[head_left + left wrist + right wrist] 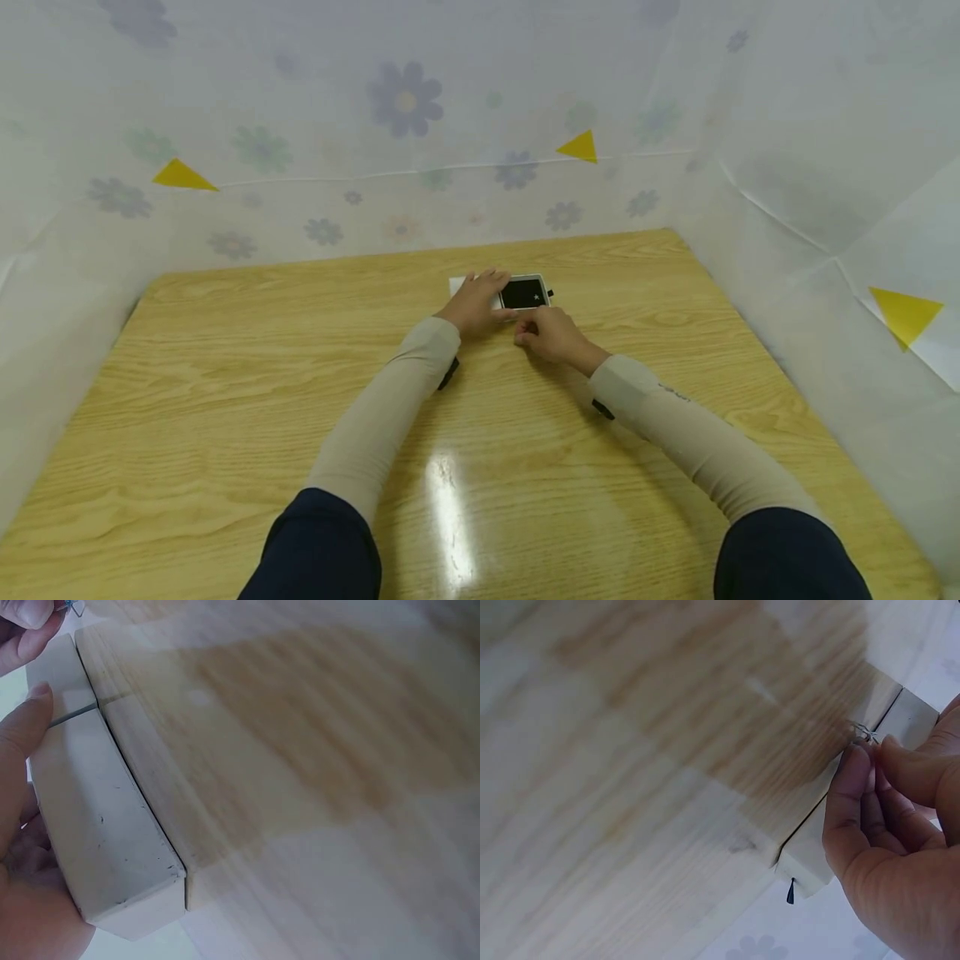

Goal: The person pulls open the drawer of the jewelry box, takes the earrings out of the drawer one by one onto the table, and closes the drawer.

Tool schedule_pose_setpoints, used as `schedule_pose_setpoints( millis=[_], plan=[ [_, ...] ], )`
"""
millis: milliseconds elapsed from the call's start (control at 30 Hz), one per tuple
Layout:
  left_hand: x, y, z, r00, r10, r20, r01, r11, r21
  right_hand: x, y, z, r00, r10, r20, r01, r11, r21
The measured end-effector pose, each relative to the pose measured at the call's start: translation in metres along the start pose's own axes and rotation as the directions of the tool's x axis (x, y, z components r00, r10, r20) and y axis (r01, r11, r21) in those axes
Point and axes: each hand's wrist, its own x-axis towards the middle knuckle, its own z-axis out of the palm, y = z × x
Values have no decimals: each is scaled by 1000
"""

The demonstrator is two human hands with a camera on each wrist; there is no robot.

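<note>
A small white box (112, 817), its drawer partly pulled from its sleeve, lies near the table's far edge. My left hand (474, 305) grips the sleeve, thumb along the near side; its other fingers are partly hidden. The drawer's black inside (516, 293) faces up with a small pale star-like mark or piece (536, 297) on it. From the drawer's right end sticks a black pull tab (790, 891). My right hand (553, 335), just in front of the drawer, pinches a tiny silvery wire-like piece (866, 734) between thumb and index finger; its exact kind is unclear.
The wood-grain table (262, 400) reaches to flower-printed white sheeting (330, 108) at the back and sides. Yellow triangles (577, 147) mark the sheeting. A bright light reflection lies on the tabletop between the forearms.
</note>
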Motion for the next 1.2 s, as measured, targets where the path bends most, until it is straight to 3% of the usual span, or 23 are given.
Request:
schedule_pose_setpoints(
  millis=[267, 500, 700, 967, 1200],
  plan=[
    [1, -1, 1, 1000, 9, -3, -9, 1000, 2, -1, 0, 0, 1000, -1, -11, 1, 1000, 13],
    [1, -2, 1, 1000, 7, -6, -7, 1000, 3, -6, 1, -6, 998, -64, -16, 65, 997, 30],
    [0, 0, 0, 1000, 3, 3, -3, 1000, 0, -8, 1, -25, 999, -46, 7, 46, 997, 61],
    [3, 14, -1, 999, 0, 37, 1, 1000, -28, -5, 14, -59, 995, 24, -95, -18, 998, 67],
    [10, 16, -1, 999, 1, 44, 0, 1000, -23, 7, 23, -69, 991, 58, -123, -54, 998, 33]
  ],
)
